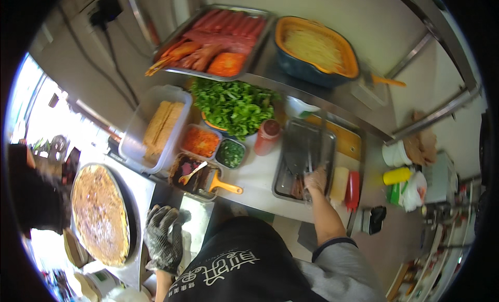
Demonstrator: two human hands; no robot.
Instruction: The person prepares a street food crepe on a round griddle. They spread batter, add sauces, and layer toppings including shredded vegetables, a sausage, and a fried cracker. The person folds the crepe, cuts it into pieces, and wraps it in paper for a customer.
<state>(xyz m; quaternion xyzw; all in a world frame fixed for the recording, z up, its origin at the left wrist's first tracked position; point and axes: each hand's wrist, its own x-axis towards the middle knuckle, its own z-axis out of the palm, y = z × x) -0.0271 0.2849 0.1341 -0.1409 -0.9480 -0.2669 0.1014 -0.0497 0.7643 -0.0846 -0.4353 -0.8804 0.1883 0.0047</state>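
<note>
My left hand [163, 237], in a grey knit glove, is held beside the round griddle with nothing visible in it. A large browned pancake [100, 214] covers that griddle. My right hand [316, 180] wears a clear plastic glove and reaches into a metal tray [277, 181]. It seems to grip a long metal tool [323, 134], blurred, whose exact kind I cannot tell. Dark reddish pieces of food [297, 187] lie in the tray near my fingers. To the right of the tray are a pale squeeze bottle [339, 184] and a red squeeze bottle [352, 189].
Sauce fills part of a container [216, 198] with a yellow-handled brush [226, 185]. Behind are chopped carrot [200, 142], chopped greens [230, 153], lettuce [234, 105] and a tub [181, 107] of flat crackers. A shelf above bears a meat tray [255, 62] and a shreds basket [278, 48].
</note>
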